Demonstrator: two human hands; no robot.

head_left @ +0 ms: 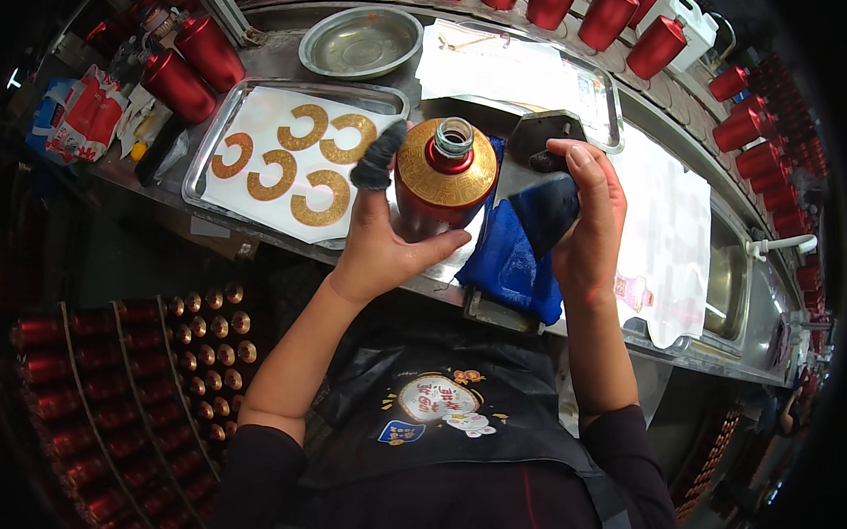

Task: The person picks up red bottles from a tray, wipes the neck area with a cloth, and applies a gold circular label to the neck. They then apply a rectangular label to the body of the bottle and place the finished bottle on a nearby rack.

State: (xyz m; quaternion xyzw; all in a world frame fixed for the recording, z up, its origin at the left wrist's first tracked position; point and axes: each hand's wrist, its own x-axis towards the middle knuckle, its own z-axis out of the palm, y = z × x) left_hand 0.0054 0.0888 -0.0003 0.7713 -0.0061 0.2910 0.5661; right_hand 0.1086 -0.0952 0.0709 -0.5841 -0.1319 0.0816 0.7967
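My left hand (376,252) is wrapped round a red glass bottle (426,213), which stands tilted toward me above the counter edge. A gold patterned band (445,170) covers its shoulder, and its clear threaded mouth is uncapped. A dark cloth cover sits on one of my left fingers. Right of the bottle, my right hand (590,217) grips a thin dark blue-black scraper-like piece (545,212), apart from the bottle. One right fingertip is dark-covered too. Below the scraper lies a crumpled blue cloth (508,266). A dark angular plate (545,134) is behind my right hand.
A metal tray (194,175) at left bears several gold C-shaped decals (320,198) on white sheet. Behind are a steel basin (361,43) and white papers (491,66). Red bottles (608,16) line a curved conveyor; more fill racks (92,397) at lower left. A sink (727,282) is at right.
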